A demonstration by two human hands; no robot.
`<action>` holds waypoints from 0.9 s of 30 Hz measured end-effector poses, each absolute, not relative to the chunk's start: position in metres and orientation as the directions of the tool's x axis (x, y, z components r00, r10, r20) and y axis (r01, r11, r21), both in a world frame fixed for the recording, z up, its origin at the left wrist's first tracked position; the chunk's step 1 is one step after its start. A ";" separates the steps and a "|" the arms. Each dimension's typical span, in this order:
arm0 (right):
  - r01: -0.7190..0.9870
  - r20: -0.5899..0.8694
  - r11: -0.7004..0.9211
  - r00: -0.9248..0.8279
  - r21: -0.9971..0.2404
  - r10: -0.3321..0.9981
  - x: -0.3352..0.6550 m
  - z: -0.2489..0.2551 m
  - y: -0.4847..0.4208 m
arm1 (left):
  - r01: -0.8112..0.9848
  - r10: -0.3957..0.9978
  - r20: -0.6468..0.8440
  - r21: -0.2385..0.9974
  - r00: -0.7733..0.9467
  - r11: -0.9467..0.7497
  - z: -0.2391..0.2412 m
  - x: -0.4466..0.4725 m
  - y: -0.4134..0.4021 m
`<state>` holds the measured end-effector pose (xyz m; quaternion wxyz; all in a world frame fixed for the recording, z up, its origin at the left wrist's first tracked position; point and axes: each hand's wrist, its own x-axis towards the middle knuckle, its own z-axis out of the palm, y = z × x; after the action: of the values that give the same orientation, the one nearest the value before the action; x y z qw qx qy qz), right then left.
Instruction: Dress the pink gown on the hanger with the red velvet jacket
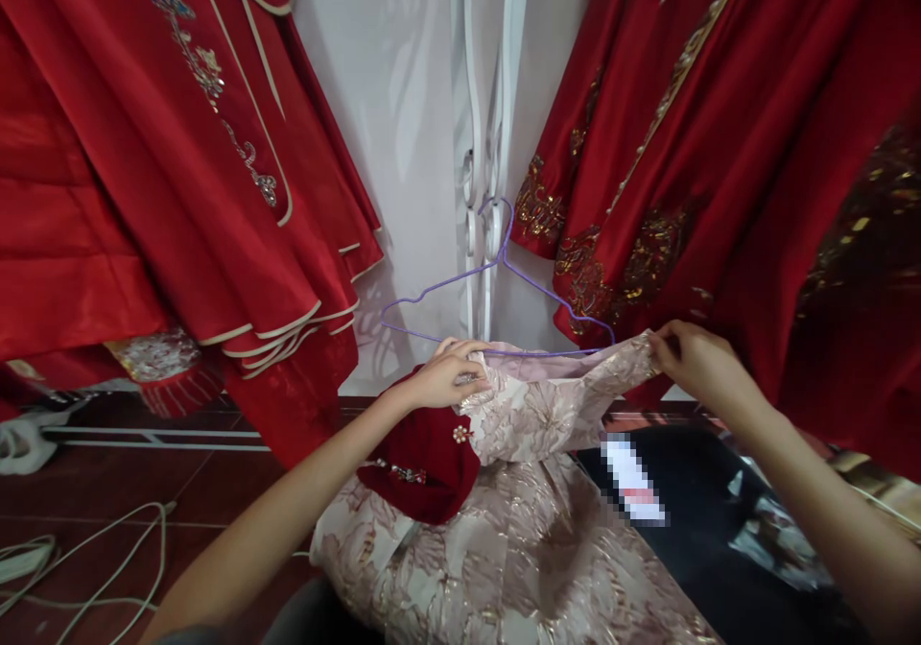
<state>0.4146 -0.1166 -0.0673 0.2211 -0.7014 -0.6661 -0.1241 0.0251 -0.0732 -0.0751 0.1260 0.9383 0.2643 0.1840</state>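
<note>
I had the fingers of the left hand point(446, 378) nearly closed, their tips pinched on the top edge of the pale flowered dress point(551, 419); the right hand point(701, 362), at three o'clock from it, was closed to a pinch on the end of a strap, drawn outward. The dress lay towards six o'clock in my view, its top raised between both hands, its skirt spread below; a purple hanger point(498, 261) stood at twelve o'clock from that top, its bottom bar along the upper edge; whether the bar ran inside the cloth I could not tell. I judged the step in hand to be settling dress and hanger together; the next move, I thought, called for a steady left pinch and a strap kept clear of the wire. A beaded dark red cloth point(432, 491) sat at eight o'clock, touching the dress; farther out were red gowns at ten point(237, 232) and two point(695, 170), and white doors point(374, 136) at twelve.
</note>
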 end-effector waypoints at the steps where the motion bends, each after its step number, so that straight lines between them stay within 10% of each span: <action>1: 0.989 0.465 -0.023 0.088 -0.144 0.881 0.413 -0.067 -0.115 | 0.450 0.544 0.278 0.337 0.792 -0.827 -0.075 0.025 -0.073; 13: 0.971 0.294 -0.204 0.232 -0.126 0.927 0.409 -0.061 -0.115 | 0.462 0.562 0.281 0.351 0.778 -0.815 -0.073 0.025 -0.078; 22: 0.971 0.603 0.122 0.028 -0.207 0.797 0.377 -0.036 -0.123 | 0.456 0.567 0.289 0.372 0.771 -0.809 -0.080 0.030 -0.073; 27: 0.968 0.511 0.004 0.129 -0.251 0.850 0.385 -0.036 -0.121 | 0.473 0.575 0.263 0.363 0.775 -0.803 -0.075 0.028 -0.073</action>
<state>0.3850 -0.1213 -0.0359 0.2789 -0.6978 -0.6512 -0.1059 0.0285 -0.0727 -0.0745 0.1393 0.9317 0.2811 0.1832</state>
